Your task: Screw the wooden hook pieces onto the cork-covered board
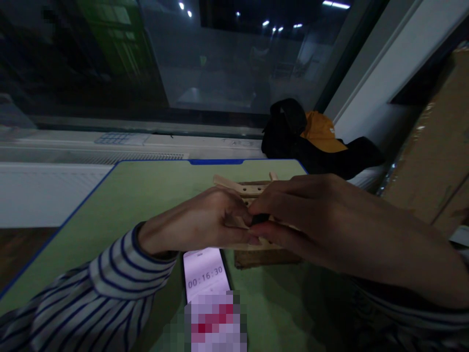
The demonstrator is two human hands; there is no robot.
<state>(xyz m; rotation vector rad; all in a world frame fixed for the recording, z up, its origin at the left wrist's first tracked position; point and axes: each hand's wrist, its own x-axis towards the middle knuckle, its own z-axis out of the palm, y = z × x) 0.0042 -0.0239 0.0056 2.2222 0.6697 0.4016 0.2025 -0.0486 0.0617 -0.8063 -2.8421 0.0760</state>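
Both hands meet over a pale wooden piece with holes [252, 189], which lies on a brown wooden block [256, 259]. From the left, my left hand [200, 220] is closed, its thumb and forefinger on either side of the pale wood; its other fingers are tucked out of sight. Opposite it, my right hand [315, 215] pinches a small black part [259, 219] between thumb and fingers. Its exact kind is hidden by the fingertips. A wooden strip [223, 182] sticks out past the left knuckles, and another short wooden end [273, 176] shows behind the right fingers.
A phone [205, 276] with a running-time display lies in front of the block, its lower part blurred. The green tabletop [146, 181] has a blue edge. Beyond it are a window sill, a black cap [284, 127], an orange cap [320, 132] and a cardboard box [436, 146].
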